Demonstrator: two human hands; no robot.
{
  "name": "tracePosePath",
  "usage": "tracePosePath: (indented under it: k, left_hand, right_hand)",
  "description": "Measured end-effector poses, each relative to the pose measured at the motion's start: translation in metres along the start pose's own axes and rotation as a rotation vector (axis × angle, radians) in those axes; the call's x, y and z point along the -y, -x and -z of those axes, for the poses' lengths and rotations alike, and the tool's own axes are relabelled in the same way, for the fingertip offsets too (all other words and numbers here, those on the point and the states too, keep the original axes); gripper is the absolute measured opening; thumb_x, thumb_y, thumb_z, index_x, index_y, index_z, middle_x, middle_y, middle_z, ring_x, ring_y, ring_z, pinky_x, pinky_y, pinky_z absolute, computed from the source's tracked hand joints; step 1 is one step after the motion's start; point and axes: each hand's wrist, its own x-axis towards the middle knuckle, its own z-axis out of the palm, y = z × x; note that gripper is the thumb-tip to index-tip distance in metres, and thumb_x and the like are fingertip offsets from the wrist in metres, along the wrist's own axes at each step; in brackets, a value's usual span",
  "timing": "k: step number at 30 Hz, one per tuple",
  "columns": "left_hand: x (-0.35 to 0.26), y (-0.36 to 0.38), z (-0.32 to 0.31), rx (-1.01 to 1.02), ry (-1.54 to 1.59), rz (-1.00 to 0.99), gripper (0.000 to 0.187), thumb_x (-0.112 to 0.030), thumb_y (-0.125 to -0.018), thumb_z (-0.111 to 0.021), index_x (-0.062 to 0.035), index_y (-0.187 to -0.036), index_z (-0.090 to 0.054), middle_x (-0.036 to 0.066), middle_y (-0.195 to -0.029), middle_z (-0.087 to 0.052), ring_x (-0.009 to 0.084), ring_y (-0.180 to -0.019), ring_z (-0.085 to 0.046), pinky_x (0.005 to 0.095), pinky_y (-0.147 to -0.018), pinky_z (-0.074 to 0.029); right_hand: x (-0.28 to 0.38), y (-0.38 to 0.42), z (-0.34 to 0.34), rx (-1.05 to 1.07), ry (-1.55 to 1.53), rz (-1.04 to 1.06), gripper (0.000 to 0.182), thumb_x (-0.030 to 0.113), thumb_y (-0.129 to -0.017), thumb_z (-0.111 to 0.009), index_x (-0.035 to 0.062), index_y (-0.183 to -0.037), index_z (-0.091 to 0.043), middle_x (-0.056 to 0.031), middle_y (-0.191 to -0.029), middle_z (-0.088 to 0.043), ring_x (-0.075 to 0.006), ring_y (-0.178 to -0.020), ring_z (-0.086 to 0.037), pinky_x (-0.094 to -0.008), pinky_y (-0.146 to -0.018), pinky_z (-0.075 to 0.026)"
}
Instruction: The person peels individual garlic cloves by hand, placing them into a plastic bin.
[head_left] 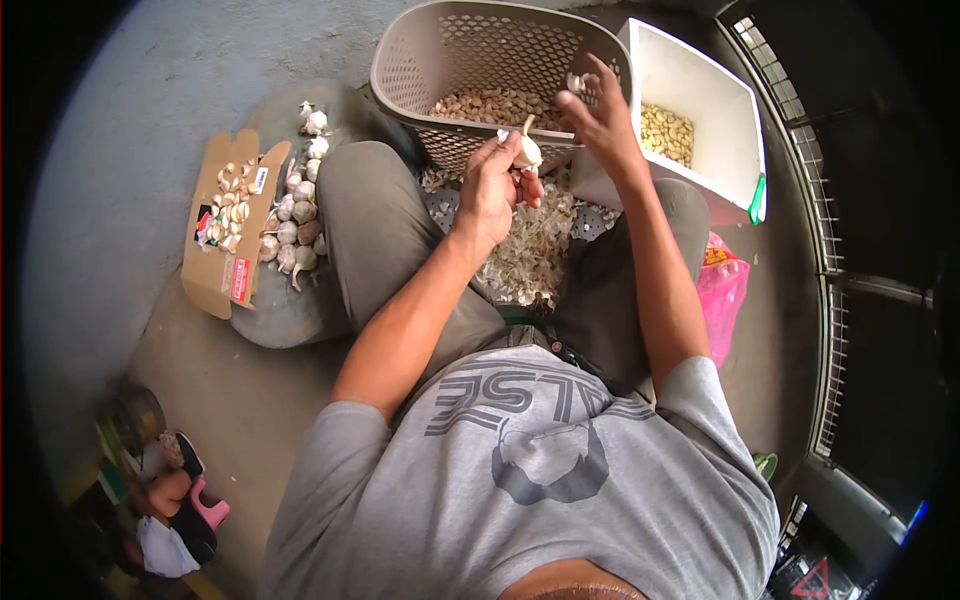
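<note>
My left hand (492,185) is closed on a garlic bulb (529,152), its stem pointing up, in front of the basket's near rim. Over that basket (500,22), my right hand (606,122) has its thumb and fingers spread. A small whitish garlic piece (576,83) shows in the gap by its fingertips. Peeled-looking garlic cloves (490,105) cover the bottom of the basket. Between my knees lies a heap of papery garlic skins (530,250).
A white foam box (690,65) holding pale cloves (667,133) stands right of the basket. At left, whole garlic bulbs (296,215) sit beside a cardboard piece (205,265) with loose cloves. A pink bag (728,300) lies right. Another person (170,495) is at lower left.
</note>
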Motion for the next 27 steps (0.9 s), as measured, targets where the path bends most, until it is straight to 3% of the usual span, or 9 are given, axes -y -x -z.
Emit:
tracePosePath:
  k: [2, 3, 6, 9, 13, 16, 19, 24, 27]
  left_hand:
    - [0.001, -0.005, -0.001, -0.016, -0.034, -0.021, 0.029, -0.035, -0.107, -0.055, -0.0065, -0.104, -0.06, 0.008, -0.084, -0.064, 0.0215, -0.063, -0.066, 0.0344, -0.054, -0.054]
    - [0.001, -0.006, -0.006, -0.028, -0.034, -0.055, 0.034, -0.038, -0.108, -0.054, -0.0046, -0.102, -0.06, 0.007, -0.076, -0.061, 0.0168, -0.06, -0.067, 0.029, -0.05, -0.056]
    - [0.004, -0.01, -0.004, -0.015, -0.084, -0.079, 0.032, -0.036, -0.109, -0.052, -0.0054, -0.102, -0.06, 0.007, -0.075, -0.063, 0.0156, -0.06, -0.067, 0.0294, -0.049, -0.058]
    - [0.003, -0.007, 0.001, -0.018, -0.086, -0.005, 0.032, -0.034, -0.11, -0.048, -0.0062, -0.102, -0.062, 0.008, -0.078, -0.065, 0.0186, -0.057, -0.064, 0.0337, -0.047, -0.054]
    - [0.006, -0.007, -0.004, -0.081, -0.064, 0.001, 0.033, -0.035, -0.11, -0.05, -0.0066, -0.097, -0.059, 0.004, -0.069, -0.057, 0.0155, -0.045, -0.057, 0.0304, -0.038, -0.048]
    - [0.008, -0.004, -0.007, -0.12, -0.088, -0.031, 0.035, -0.037, -0.11, -0.05, -0.0065, -0.095, -0.058, 0.003, -0.068, -0.054, 0.013, -0.044, -0.053, 0.0294, -0.037, -0.046]
    - [0.011, -0.002, -0.006, -0.109, -0.149, -0.121, 0.034, -0.037, -0.11, -0.05, -0.0076, -0.096, -0.058, 0.003, -0.07, -0.054, 0.0118, -0.047, -0.052, 0.0298, -0.04, -0.046]
    - [0.005, 0.012, -0.023, -0.079, -0.403, -0.313, 0.035, -0.036, -0.11, -0.051, -0.0045, -0.097, -0.059, 0.002, -0.072, -0.054, 0.0104, -0.049, -0.053, 0.028, -0.042, -0.047]
    - [0.002, -0.003, -0.011, -0.045, -0.23, -0.289, 0.032, -0.031, -0.11, -0.051, -0.0023, -0.1, -0.06, 0.004, -0.074, -0.057, 0.0119, -0.053, -0.056, 0.028, -0.045, -0.049]
  right_hand:
    - [-0.003, 0.001, 0.0, -0.053, 0.349, 0.203, 0.066, 0.038, -0.102, -0.066, -0.0009, -0.149, -0.042, -0.0244, -0.143, -0.053, -0.0244, -0.098, -0.07, -0.0343, -0.072, -0.06]
    - [0.013, 0.008, -0.002, 0.098, 0.183, -0.011, 0.073, 0.046, -0.096, -0.069, -0.0064, -0.142, -0.048, -0.0269, -0.125, -0.058, -0.0304, -0.105, -0.065, -0.0419, -0.085, -0.058]
    - [0.024, 0.031, -0.018, 0.4, 0.077, -0.005, 0.044, 0.038, -0.104, -0.062, -0.0042, -0.115, -0.066, -0.0195, -0.091, -0.071, -0.0248, -0.079, -0.069, -0.0416, -0.072, -0.056]
    - [0.034, 0.035, -0.023, 0.406, 0.161, -0.003, 0.036, 0.032, -0.107, -0.057, -0.0018, -0.097, -0.066, -0.0138, -0.071, -0.068, -0.0248, -0.066, -0.068, -0.0416, -0.067, -0.053]
    - [0.03, 0.028, -0.02, 0.436, 0.136, -0.05, 0.042, 0.029, -0.11, -0.047, -0.0012, -0.086, -0.062, -0.0131, -0.067, -0.067, -0.026, -0.061, -0.065, -0.0414, -0.065, -0.052]
    - [0.024, 0.027, -0.022, 0.425, 0.195, 0.014, 0.043, 0.028, -0.111, -0.046, -0.0027, -0.085, -0.062, -0.0123, -0.066, -0.067, -0.0247, -0.061, -0.065, -0.0404, -0.065, -0.052]
    - [0.025, 0.028, -0.025, 0.414, -0.105, -0.186, 0.046, 0.03, -0.111, -0.046, -0.004, -0.085, -0.061, -0.0116, -0.067, -0.068, -0.0248, -0.06, -0.063, -0.0403, -0.064, -0.052]
    - [0.024, 0.032, -0.028, 0.324, -0.512, -0.487, 0.043, 0.034, -0.112, -0.046, -0.0014, -0.094, -0.061, -0.008, -0.064, -0.061, -0.0175, -0.05, -0.052, -0.0347, -0.046, -0.042]
    - [0.023, 0.031, -0.027, 0.265, -0.697, -0.598, 0.041, 0.037, -0.111, -0.046, 0.0008, -0.099, -0.061, -0.0055, -0.064, -0.055, -0.0123, -0.044, -0.042, -0.0295, -0.04, -0.034]
